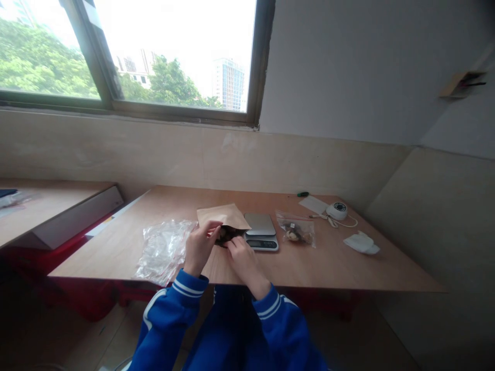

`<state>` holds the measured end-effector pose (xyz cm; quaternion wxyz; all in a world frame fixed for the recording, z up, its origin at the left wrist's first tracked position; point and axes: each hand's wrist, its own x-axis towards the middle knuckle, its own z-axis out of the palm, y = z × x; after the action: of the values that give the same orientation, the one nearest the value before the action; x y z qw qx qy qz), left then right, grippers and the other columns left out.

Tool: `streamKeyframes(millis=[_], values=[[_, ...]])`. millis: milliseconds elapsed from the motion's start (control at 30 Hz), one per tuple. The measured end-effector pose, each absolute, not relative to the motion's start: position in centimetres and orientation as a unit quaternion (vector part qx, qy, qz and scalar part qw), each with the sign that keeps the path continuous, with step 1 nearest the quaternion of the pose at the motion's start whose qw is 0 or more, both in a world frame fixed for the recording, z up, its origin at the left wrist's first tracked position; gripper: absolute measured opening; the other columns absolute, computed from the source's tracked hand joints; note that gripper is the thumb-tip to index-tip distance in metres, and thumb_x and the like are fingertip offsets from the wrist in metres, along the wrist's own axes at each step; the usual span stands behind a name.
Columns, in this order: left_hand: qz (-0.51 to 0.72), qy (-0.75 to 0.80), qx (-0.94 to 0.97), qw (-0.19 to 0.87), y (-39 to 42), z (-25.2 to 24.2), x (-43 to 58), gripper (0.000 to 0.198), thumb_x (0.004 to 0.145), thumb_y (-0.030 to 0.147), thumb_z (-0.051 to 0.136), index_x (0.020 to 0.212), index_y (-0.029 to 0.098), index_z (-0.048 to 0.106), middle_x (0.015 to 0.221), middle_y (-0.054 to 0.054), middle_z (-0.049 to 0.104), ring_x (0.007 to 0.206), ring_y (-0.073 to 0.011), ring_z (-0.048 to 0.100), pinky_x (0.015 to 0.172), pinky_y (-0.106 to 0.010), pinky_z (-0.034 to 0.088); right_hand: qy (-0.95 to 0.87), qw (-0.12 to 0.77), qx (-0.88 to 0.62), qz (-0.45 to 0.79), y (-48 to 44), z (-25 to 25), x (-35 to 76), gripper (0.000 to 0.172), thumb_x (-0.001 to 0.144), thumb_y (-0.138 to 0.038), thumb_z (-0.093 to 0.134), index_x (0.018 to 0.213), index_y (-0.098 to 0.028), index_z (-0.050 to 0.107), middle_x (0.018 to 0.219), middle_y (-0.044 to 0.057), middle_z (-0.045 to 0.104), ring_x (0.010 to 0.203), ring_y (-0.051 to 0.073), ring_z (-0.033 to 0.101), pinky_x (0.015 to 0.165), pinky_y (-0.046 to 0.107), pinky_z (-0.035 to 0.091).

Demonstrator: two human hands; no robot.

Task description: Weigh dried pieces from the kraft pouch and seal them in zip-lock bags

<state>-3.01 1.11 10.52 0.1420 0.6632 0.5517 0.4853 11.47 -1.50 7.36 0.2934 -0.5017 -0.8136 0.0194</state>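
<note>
My left hand [199,245] and my right hand [240,256] meet over the near edge of the wooden table [332,263]. Both pinch a small clear bag of dark pieces [228,235], held between them just above the table. A brown paper sheet [224,215] lies right behind the bag, partly under my fingers. A small silver kitchen scale [261,231] sits just right of my hands. My sleeves are blue with white stripes.
A pile of empty clear zip bags [164,250] lies left of my hands. Right of the scale lie a filled zip bag [297,232], a white round device with a cord [337,211], a crumpled white tissue [361,243], a white card [313,204] and a green screwdriver [302,194]. A lower table [50,211] stands at the left.
</note>
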Motion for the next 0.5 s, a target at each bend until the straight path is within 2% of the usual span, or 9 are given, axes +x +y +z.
streamKeyframes(millis=[100,200,367,500], values=[[0.495,0.546,0.661,0.140,0.7,9.7,-2.5,0.019,0.081,0.039,0.056,0.090,0.028,0.069,0.084,0.000,0.073,0.071,-0.0187,0.066,0.066,-0.026,0.047,-0.812,0.294,-0.505,0.001,-0.9,8.3,11.3,0.025,0.091,-0.010,0.040,0.098,-0.018,0.063,0.105,0.011,0.063,0.103,0.024,0.056,0.089,0.039,0.048],[0.507,0.539,0.657,0.143,0.7,9.1,-2.2,0.020,0.081,0.039,0.056,0.090,0.027,0.069,0.090,-0.001,0.072,0.074,-0.0185,0.065,0.070,-0.027,0.047,-0.809,0.270,-0.522,0.011,-0.1,9.1,10.8,0.025,0.092,-0.013,0.041,0.106,-0.015,0.061,0.106,0.012,0.064,0.102,0.025,0.058,0.090,0.037,0.048],[0.524,0.533,0.644,0.164,0.7,8.8,-2.1,0.018,0.081,0.039,0.057,0.088,0.028,0.069,0.093,-0.001,0.072,0.075,-0.0183,0.065,0.069,-0.026,0.047,-0.807,0.198,-0.556,0.037,1.1,9.4,9.5,0.035,0.089,-0.014,0.047,0.124,-0.011,0.054,0.117,0.018,0.062,0.104,0.030,0.060,0.085,0.039,0.050],[0.523,0.541,0.636,0.173,0.2,8.8,-2.1,0.015,0.080,0.038,0.058,0.083,0.029,0.070,0.089,0.001,0.073,0.069,-0.0181,0.065,0.064,-0.026,0.046,-0.789,0.200,-0.579,0.058,1.6,9.4,8.9,0.028,0.090,-0.019,0.048,0.114,-0.014,0.061,0.106,0.017,0.068,0.092,0.030,0.065,0.076,0.038,0.051]])
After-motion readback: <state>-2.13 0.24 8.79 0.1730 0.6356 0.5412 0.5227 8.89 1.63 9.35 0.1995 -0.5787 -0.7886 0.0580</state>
